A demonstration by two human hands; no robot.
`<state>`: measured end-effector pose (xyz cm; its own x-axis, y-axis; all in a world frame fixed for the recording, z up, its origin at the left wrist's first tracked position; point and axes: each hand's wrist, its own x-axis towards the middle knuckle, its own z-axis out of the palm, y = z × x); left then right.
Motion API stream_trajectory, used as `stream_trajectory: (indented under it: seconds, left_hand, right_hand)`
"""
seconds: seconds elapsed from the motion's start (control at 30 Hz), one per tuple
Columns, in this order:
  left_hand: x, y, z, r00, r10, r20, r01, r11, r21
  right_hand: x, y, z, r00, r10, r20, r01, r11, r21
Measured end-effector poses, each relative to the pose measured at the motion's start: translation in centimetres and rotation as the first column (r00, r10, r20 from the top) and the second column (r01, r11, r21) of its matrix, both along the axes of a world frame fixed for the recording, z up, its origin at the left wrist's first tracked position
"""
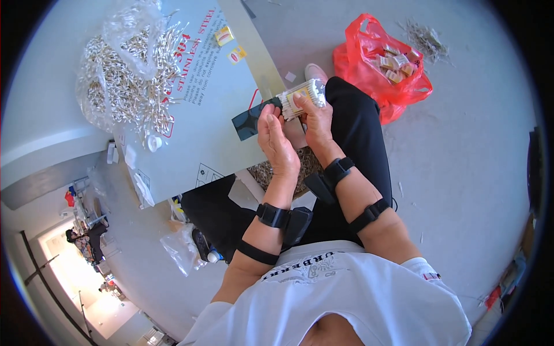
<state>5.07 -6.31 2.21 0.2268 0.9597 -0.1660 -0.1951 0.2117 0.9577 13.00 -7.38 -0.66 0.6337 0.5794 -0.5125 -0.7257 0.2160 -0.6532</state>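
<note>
My right hand (317, 119) grips a clear pack of cotton swabs (299, 99) with a yellow label, its thumb lying on the top. At the pack's left end, the white swab tips show. My left hand (279, 141) is beside that end, its fingers stretched out and close together, the fingertips at or touching the tips. A dark, glossy rectangle (246, 124) lies on the table next to my left fingers. Farther left, a large heap of loose cotton swabs (124, 78) spills from a clear plastic bag (131, 43).
The table (196, 141) has a printed film on top and two small yellow labels (224, 36) near its far edge. On the floor at the right, a red plastic bag (363, 46) holds several packs. Below the table edge stands a box of brownish bits (271, 175).
</note>
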Motion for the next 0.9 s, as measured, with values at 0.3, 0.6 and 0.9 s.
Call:
stream_trajectory:
  seconds: [0.3,0.6,0.9]
  left_hand:
    - [0.2,0.4,-0.1,0.996,-0.069,0.062,0.067,0.997,0.025]
    - [-0.6,1.3,-0.4,0.993,-0.111,-0.025,0.112,0.993,0.045]
    - [0.1,0.9,-0.2,0.989,-0.144,-0.039,0.146,0.988,0.055]
  right_hand:
    - [2.9,-0.1,-0.2,0.993,-0.105,0.054,0.092,0.973,0.211]
    - [5.3,-1.0,4.3,-0.385,0.590,0.709,0.199,0.804,-0.561]
    - [6.4,0.4,4.3,-0.606,0.603,0.518,0.141,0.723,-0.677]
